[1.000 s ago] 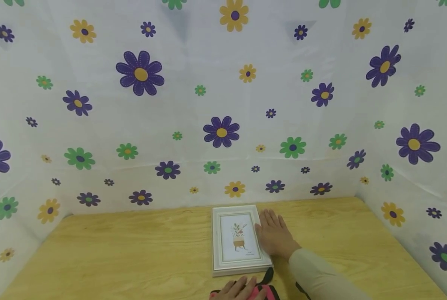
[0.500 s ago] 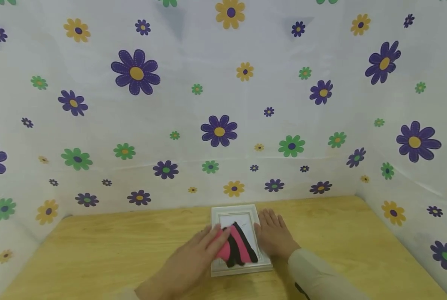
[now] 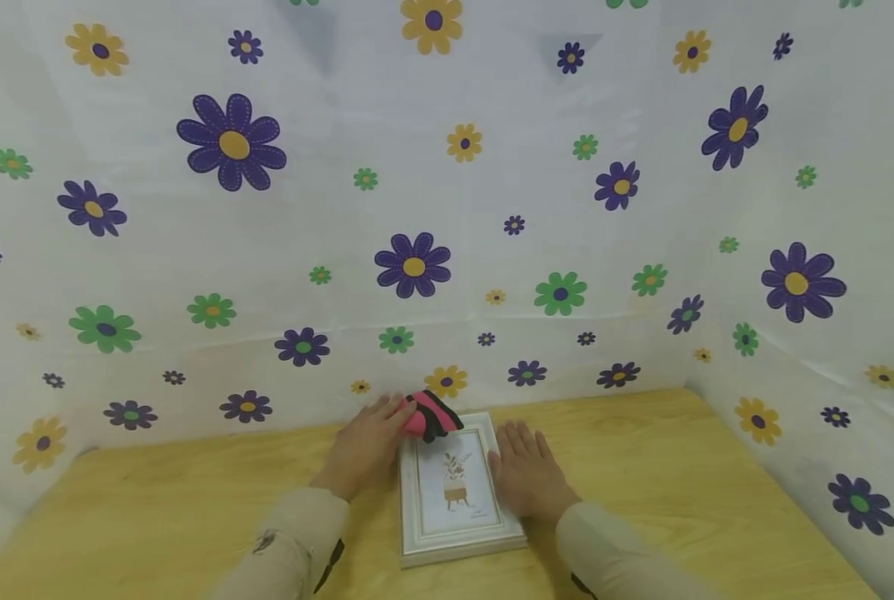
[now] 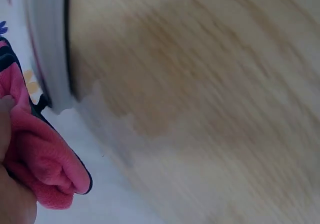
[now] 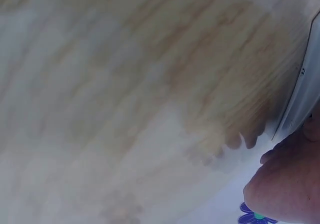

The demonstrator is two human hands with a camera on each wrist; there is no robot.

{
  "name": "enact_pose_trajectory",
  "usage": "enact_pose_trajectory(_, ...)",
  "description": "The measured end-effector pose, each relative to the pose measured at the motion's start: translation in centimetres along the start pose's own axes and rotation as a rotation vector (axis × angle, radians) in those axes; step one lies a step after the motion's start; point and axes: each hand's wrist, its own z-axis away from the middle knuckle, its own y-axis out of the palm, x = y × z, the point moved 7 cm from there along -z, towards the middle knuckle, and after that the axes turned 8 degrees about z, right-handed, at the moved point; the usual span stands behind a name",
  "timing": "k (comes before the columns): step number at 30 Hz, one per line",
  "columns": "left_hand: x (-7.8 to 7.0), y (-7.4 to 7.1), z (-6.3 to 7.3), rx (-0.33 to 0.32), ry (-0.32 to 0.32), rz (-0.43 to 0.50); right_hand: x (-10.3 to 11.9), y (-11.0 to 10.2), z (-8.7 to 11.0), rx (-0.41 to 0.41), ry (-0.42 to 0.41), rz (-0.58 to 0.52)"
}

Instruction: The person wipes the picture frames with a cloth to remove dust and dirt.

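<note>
A white picture frame [image 3: 454, 483] with a potted-plant print lies face up on the table. At its far left corner my left hand [image 3: 367, 442] holds a pink-and-black striped cloth [image 3: 427, 414], which drapes over the frame's far edge. In the left wrist view the cloth [image 4: 45, 154] is bunched beside the fingers, near the frame's side [image 4: 50, 44]. My right hand [image 3: 527, 467] rests along the frame's right side with straight fingers. The right wrist view catches the frame's edge [image 5: 302, 86] beside that hand [image 5: 290, 179].
The light wooden table [image 3: 214, 508] runs back to a white curtain [image 3: 327, 217] printed with purple, green and yellow flowers. That curtain also hangs along the left and right sides. Table surface shows on both sides of the frame.
My left hand has carried the cloth from below the frame's near edge, across the print, to its far left corner. The right hand stays at the frame's side. The head view has shifted slightly.
</note>
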Motion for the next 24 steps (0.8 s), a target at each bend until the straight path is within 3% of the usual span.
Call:
enact_pose_trajectory(5, 1.2, 2.2, -0.2, 0.071, -0.106, 0.129, 0.3, -0.2, -0.2, 0.01, 0.0, 0.029)
enact_pose_trajectory(10, 1.9, 2.9, -0.3, 0.092, -0.213, 0.245, 0.2, -0.5, -0.3, -0.001, 0.015, 0.054)
enact_pose_trajectory(18, 1.0, 3.2, -1.1, -0.002, -0.132, 0.192, -0.4, -0.6, 0.0, 0.005, 0.038, 0.066)
enact_pose_trajectory(24, 1.6, 4.2, -1.4, 0.077, -0.224, 0.179, -0.1, -0.6, 0.1, 0.001, 0.035, 0.077)
